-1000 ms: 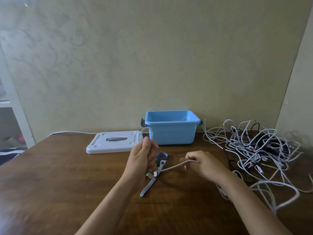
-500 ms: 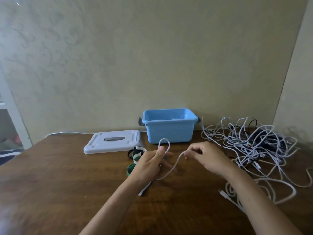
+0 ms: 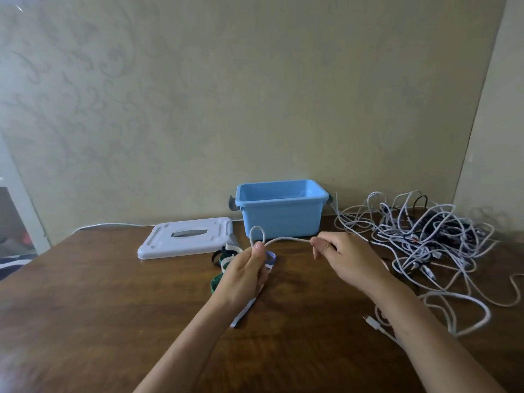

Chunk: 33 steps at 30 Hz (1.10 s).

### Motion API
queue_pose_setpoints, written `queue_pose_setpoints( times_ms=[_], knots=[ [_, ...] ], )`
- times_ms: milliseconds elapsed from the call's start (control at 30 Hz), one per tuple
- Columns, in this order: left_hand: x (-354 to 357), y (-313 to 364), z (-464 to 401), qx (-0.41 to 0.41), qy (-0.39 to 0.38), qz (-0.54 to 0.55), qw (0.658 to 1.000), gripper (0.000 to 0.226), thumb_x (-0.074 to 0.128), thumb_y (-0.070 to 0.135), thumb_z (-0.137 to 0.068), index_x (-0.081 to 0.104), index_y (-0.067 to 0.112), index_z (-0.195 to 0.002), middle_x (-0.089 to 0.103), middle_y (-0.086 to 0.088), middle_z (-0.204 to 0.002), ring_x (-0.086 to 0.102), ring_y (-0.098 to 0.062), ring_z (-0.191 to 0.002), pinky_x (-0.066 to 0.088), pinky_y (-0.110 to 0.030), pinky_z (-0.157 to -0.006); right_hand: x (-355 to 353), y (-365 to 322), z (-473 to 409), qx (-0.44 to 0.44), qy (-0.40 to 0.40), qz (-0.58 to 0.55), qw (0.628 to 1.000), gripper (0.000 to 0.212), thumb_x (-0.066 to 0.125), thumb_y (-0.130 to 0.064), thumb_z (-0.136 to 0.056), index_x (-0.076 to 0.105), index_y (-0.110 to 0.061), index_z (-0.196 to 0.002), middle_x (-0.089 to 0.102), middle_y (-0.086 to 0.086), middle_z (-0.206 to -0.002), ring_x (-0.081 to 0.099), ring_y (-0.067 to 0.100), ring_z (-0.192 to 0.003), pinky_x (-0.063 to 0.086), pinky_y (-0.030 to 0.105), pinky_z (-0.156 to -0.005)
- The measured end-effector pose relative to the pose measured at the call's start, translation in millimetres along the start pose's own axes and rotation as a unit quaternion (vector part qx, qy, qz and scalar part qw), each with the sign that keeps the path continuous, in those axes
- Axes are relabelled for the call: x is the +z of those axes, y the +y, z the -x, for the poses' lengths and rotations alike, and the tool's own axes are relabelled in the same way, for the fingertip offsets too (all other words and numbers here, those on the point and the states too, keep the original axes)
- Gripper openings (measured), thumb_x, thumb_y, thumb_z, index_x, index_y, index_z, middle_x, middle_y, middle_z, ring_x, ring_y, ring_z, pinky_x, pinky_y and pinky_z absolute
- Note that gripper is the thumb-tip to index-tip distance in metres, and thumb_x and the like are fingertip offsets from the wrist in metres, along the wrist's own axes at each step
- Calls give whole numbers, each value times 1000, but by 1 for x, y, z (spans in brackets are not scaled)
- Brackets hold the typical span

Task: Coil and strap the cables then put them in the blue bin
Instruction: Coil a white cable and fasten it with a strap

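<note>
Ideally, with the left hand point(image 3: 246, 270) pinching a small loop of white cable point(image 3: 286, 239) and the right hand point(image 3: 344, 258) gripping its run, each further loop should match in size.

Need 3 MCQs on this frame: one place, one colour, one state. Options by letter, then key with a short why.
1. Where does the white lid lie?
A. on the bin
B. on the table, left of the bin
C. under the cable pile

2. What colour is the bin?
A. green
B. blue
C. white

3. What is the left hand doing?
A. pinching a small loop of white cable
B. resting flat on the table
C. holding the lid

Answers:
1 B: the lid lies flat on the table beside the bin's left side.
2 B: its walls and rim are light blue.
3 A: a loop of the white cable stands up from its fingertips, and the right hand holds the same cable further along.
</note>
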<state>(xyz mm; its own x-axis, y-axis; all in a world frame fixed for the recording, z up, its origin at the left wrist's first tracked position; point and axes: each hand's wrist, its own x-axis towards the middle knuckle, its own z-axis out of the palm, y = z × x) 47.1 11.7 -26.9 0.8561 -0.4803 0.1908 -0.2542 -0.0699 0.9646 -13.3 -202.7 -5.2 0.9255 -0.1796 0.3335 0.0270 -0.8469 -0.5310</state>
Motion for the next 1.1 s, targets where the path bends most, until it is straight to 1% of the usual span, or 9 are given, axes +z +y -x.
queue_pose_setpoints(
  times_ms=[100,233,333,467,600,733,867,967,1100],
  knots=[
    [3,-8,-3,-13,-2,-6,1000,50,32,48,-104,66,11,-110,40,8,-60,35,-3,-50,30,-22,-50,9,-12,2,-8,18,-113,993,40,38,-54,-103,64,-32,-82,53,-10,-58,52,6,-59,40,28,-61],
    [5,-7,0,-5,1,-2,1000,49,31,61,-98,58,23,-80,41,6,-61,36,-2,-47,31,-23,-51,29,-32,9,-71,-13,-136,988,34,41,-61,-99,63,-38,-88,68,-9,-80,64,12,-75,52,41,-71],
    [8,0,4,-32,-43,26,998,52,31,65,-97,58,26,-76,50,11,-59,46,-2,-48,40,-19,-53,39,-39,13,-98,-34,-135,985,30,50,-58,-99,67,-33,-94,69,-13,-80,62,1,-70,49,31,-62],
    [12,2,7,-31,-44,60,997,51,39,57,-99,61,10,-99,66,-11,-81,67,-22,-74,56,-35,-66,43,-39,16,-121,-63,-92,986,11,57,-56,-97,63,-47,-92,69,-17,-82,64,1,-75,54,34,-70],
    [10,-6,0,3,30,27,999,52,33,49,-103,62,9,-89,63,-4,-71,60,-11,-61,47,-22,-55,36,-40,14,-107,-75,-45,990,17,62,-60,-92,62,-43,-92,66,-16,-80,61,0,-74,49,29,-67],
    [8,-11,-4,21,56,23,998,51,30,53,-104,62,19,-84,73,0,-86,65,-8,-79,49,-25,-73,32,-34,10,-109,-60,60,990,23,51,-60,-98,62,-40,-100,66,-17,-87,60,1,-78,46,27,-70],
    [7,-1,-4,55,101,44,992,59,27,43,-107,55,-2,-81,60,-6,-66,61,-5,-62,46,-18,-60,39,-37,13,-127,-100,61,985,15,49,-47,-104,62,-41,-100,68,-11,-92,63,7,-81,45,27,-67],
    [9,-2,-3,76,103,69,989,58,27,41,-107,57,-2,-85,57,-19,-76,66,-21,-72,48,-21,-66,50,-45,19,-128,-166,27,977,16,48,-45,-104,64,-39,-104,66,-12,-94,59,7,-82,42,27,-68],
    [17,0,-1,77,91,64,991,52,30,39,-107,59,7,-78,51,-5,-63,57,-46,-85,45,-32,-76,51,-49,20,-103,-188,56,975,20,45,-47,-104,62,-40,-97,68,-8,-99,61,14,-89,49,37,-77]
  ],
)
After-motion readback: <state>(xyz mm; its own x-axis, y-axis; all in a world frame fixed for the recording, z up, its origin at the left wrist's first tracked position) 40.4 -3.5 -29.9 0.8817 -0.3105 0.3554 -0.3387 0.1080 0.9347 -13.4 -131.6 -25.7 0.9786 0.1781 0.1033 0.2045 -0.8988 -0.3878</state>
